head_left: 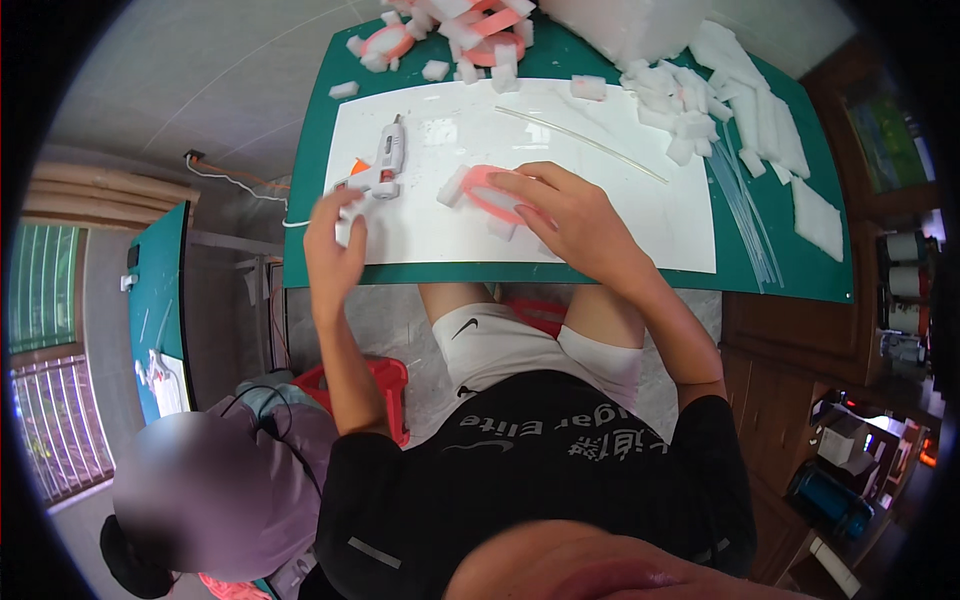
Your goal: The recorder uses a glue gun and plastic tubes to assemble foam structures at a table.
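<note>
A pink foam ring (480, 181), with small white foam blocks at its rim, lies on the white sheet (440, 245). My right hand (580, 220) grips its right side, thumb and fingers closed over the edge. Left of it rests a white glue gun (389, 160), nozzle pointing away from me, with a bit of orange beside its body. My left hand (335, 240) is at the end of the gun's handle, thumb spread apart from the fingers. Whether the fingertips touch the handle is hard to make out.
Foam rings and blocks (490, 45) pile up at the far edge of the green table mat (800, 270). White foam pieces (680, 100) and clear glue sticks (740, 200) lie right; a thin stick (580, 132) crosses the sheet. Another person (220, 490) is at lower left.
</note>
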`<state>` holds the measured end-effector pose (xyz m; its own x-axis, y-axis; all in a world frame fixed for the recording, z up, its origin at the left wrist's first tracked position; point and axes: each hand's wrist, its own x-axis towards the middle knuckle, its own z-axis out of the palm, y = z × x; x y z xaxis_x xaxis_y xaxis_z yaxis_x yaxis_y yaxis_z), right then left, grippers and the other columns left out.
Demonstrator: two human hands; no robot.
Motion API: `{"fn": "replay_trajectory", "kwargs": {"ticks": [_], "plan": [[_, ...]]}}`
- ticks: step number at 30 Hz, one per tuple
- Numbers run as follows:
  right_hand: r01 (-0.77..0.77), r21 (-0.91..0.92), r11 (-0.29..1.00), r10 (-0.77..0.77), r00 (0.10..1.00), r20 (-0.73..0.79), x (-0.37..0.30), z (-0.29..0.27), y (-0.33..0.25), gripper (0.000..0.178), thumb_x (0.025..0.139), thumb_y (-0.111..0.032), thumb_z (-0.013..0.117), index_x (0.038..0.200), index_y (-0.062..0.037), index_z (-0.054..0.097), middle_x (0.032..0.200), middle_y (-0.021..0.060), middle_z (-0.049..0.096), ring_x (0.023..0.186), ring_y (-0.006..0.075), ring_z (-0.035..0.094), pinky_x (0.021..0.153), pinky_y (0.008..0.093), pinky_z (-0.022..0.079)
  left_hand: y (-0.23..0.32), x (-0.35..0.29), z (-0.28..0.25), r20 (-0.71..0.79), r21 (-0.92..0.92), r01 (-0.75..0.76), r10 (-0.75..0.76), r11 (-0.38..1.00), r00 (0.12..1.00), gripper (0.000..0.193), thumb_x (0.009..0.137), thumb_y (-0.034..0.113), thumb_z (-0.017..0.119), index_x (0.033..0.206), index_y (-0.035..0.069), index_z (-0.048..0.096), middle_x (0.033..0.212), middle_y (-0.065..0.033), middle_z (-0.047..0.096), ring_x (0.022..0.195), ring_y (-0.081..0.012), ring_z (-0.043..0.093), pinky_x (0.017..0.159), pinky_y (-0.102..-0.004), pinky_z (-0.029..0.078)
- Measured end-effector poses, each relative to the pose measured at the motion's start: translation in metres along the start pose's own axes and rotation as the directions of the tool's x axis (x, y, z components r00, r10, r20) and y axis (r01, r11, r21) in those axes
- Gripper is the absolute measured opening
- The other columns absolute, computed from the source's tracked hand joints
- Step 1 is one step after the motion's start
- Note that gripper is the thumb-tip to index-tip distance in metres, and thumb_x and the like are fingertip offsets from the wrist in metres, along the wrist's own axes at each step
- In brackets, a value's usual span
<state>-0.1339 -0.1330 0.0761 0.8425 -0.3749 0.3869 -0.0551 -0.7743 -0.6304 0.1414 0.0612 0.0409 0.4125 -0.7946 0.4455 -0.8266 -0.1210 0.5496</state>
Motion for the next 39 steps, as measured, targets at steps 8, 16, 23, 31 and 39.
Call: {"fn": "replay_trajectory", "kwargs": {"ticks": [8, 16, 23, 31, 39], "plan": [[-0.263, 0.174, 0.949, 0.278, 0.958, -0.071, 0.000, 0.010, -0.003, 0.038, 0.087, -0.013, 0.075, 0.121, -0.0066, 0.061, 0.115, 0.0172, 0.071, 0.105, 0.0356, 0.068, 0.090, 0.0394, 0.055, -0.064, 0.058, 0.023, 0.405, 0.436, -0.245, 0.054, 0.866, 0.913, 0.054, 0.076, -0.004, 0.063, 0.129, 0.004, 0.055, 0.144, -0.0147, 0.051, 0.117, -0.0373, 0.059, 0.095, -0.0486, 0.050], [-0.213, -0.032, 0.977, 0.208, 0.971, -0.118, -0.001, 0.018, 0.007, 0.036, 0.085, -0.025, 0.080, 0.111, -0.0063, 0.063, 0.103, 0.0144, 0.072, 0.093, 0.0332, 0.070, 0.084, 0.0380, 0.054, -0.019, 0.032, -0.011, 0.155, 0.155, -0.427, 0.405, 0.891, 0.901, 0.036, 0.079, 0.005, 0.071, 0.114, -0.002, 0.065, 0.125, -0.0178, 0.067, 0.114, -0.0362, 0.065, 0.094, -0.0443, 0.053], [-0.223, -0.091, 0.971, 0.214, 0.972, -0.095, 0.001, 0.021, 0.005, 0.036, 0.085, -0.027, 0.080, 0.110, -0.0070, 0.064, 0.100, 0.0129, 0.073, 0.093, 0.0324, 0.069, 0.082, 0.0400, 0.053, 0.045, 0.003, -0.017, 0.254, -0.093, -0.411, 0.421, 0.907, 0.871, 0.032, 0.076, 0.005, 0.070, 0.107, -0.004, 0.064, 0.114, -0.0208, 0.069, 0.104, -0.0364, 0.069, 0.088, -0.0403, 0.056], [-0.126, -0.032, 0.991, 0.119, 0.976, -0.184, -0.001, 0.027, 0.008, 0.032, 0.081, -0.021, 0.079, 0.106, -0.0104, 0.062, 0.077, 0.0132, 0.064, 0.077, 0.0338, 0.063, 0.072, 0.0434, 0.048, 0.046, 0.002, -0.025, 0.350, -0.016, -0.359, 0.342, 0.933, 0.872, 0.022, 0.075, 0.005, 0.070, 0.094, -0.001, 0.059, 0.100, -0.0185, 0.067, 0.094, -0.0348, 0.068, 0.079, -0.0390, 0.055], [-0.127, -0.044, 0.991, 0.118, 0.977, -0.178, -0.001, 0.026, 0.010, 0.032, 0.081, -0.020, 0.079, 0.106, -0.0094, 0.062, 0.078, 0.0134, 0.064, 0.077, 0.0334, 0.063, 0.072, 0.0430, 0.048, 0.044, 0.000, -0.024, 0.279, -0.017, -0.421, 0.409, 0.907, 0.869, 0.023, 0.074, 0.004, 0.070, 0.093, -0.001, 0.059, 0.096, -0.0181, 0.065, 0.088, -0.0346, 0.067, 0.076, -0.0394, 0.054]]}}
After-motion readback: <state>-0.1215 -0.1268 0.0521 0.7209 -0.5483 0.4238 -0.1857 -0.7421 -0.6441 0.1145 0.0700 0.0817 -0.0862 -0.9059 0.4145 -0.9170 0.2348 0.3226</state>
